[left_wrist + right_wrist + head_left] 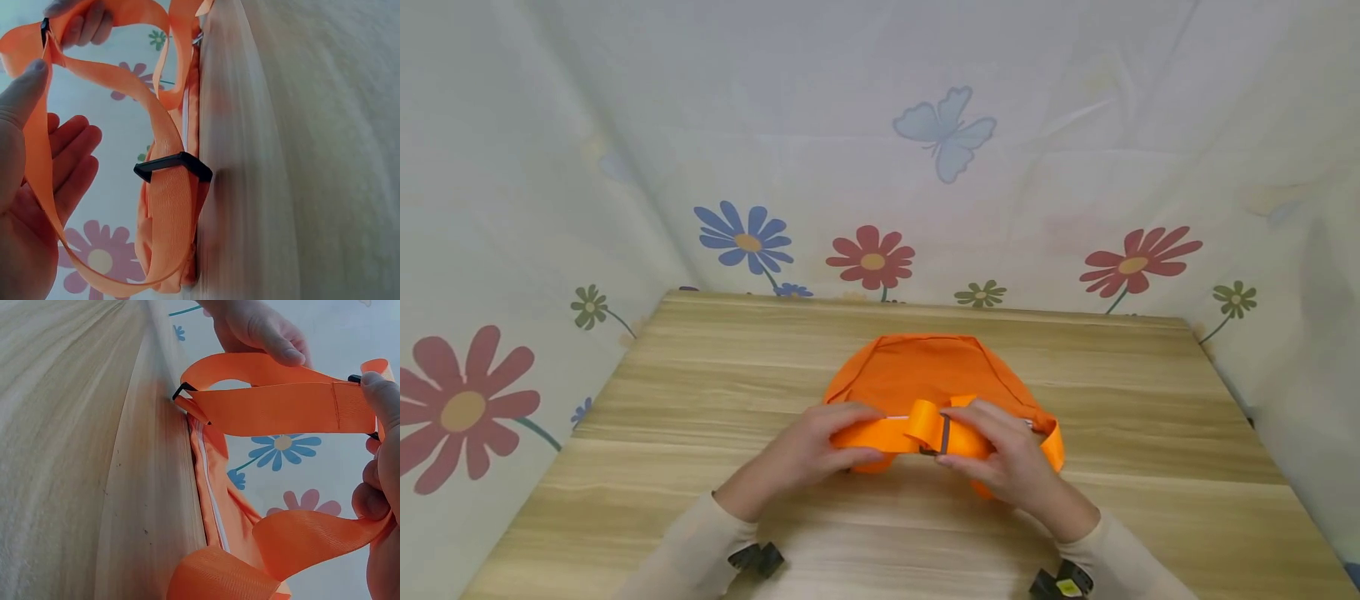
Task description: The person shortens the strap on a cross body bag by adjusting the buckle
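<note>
An orange waist bag (932,367) lies on the table, its webbing strap (275,409) raised in loops in front of it. My left hand (805,450) holds the strap toward its left side, thumb on the near face and fingers behind. With thumb and fingertips, my right hand (1015,458) pinches the strap at a black slider buckle (946,435). A short folded loop of webbing (925,423) sticks up beside that buckle. In the left wrist view, another black buckle (172,164) sits lower on the strap, close to the bag. The bag's white zipper (212,487) shows in the right wrist view.
The wood-grain table (715,375) extends around the bag on all sides. Behind it hangs a pale cloth (820,108) printed with flowers and a butterfly. Black wrist devices (758,560) sit at both sleeves.
</note>
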### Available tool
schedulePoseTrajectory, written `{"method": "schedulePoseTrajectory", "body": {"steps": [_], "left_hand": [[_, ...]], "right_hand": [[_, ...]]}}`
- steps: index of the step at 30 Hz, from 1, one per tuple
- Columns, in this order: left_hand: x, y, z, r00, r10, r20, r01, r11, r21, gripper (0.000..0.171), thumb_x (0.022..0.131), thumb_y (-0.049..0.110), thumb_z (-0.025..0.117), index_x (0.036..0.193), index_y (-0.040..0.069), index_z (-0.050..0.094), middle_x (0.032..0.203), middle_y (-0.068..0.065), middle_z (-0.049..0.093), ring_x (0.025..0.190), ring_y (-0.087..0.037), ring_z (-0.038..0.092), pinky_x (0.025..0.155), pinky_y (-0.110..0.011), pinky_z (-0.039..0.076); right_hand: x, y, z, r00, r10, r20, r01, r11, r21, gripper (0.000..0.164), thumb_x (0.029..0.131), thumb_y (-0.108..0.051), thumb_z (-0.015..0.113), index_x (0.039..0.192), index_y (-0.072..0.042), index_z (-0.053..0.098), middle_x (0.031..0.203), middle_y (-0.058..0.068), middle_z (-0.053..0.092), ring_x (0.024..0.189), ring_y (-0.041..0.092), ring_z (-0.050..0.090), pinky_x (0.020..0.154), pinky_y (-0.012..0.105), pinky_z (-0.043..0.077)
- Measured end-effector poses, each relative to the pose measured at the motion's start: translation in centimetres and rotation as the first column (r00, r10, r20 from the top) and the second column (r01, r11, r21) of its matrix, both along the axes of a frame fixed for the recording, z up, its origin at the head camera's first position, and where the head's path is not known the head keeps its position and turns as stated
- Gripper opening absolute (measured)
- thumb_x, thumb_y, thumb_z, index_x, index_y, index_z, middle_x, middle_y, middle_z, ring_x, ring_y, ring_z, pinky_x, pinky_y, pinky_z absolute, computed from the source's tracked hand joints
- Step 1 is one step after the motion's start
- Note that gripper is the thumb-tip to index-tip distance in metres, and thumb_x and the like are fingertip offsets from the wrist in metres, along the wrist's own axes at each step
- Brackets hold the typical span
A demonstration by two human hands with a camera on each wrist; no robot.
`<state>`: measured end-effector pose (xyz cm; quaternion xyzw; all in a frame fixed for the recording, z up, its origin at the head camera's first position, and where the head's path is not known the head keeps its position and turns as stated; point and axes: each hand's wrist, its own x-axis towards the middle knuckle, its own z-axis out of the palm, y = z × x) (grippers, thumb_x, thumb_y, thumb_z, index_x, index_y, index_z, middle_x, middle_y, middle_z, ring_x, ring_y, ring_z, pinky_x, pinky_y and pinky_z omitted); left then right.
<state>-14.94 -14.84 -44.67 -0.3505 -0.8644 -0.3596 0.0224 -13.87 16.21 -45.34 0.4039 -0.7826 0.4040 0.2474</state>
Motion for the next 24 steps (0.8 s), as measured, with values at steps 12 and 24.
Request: {"method": "schedulePoseTrajectory", "body": {"steps": [12,24], "left_hand": [[-0.3,-2.0,-0.2,0.999,0.009,-0.031,-0.008,1.000,0.029,0.044,0.089,0.025,0.090,0.129,0.016,0.076,0.128,0.002,0.078,0.104,-0.015,0.071,0.098,-0.036,0.063],[0.0,-4.5,-0.7,0.993,0.117,-0.017,-0.118,0.992,-0.041,0.044,0.089,0.028,0.090,0.130,0.019,0.077,0.129,0.004,0.078,0.117,-0.021,0.072,0.104,-0.049,0.061]], "right_hand": [[-0.4,0.4,-0.1,0.996,0.026,-0.081,-0.030,0.999,-0.045,0.052,0.100,-0.048,0.074,0.121,0.000,0.073,0.099,0.010,0.072,0.080,0.017,0.062,0.068,0.020,0.052],[-0.6,0.8,0.0,0.997,0.064,-0.048,-0.066,0.997,-0.048,0.049,0.101,-0.044,0.074,0.122,0.000,0.073,0.098,0.009,0.071,0.077,0.014,0.059,0.064,0.016,0.050]]}}
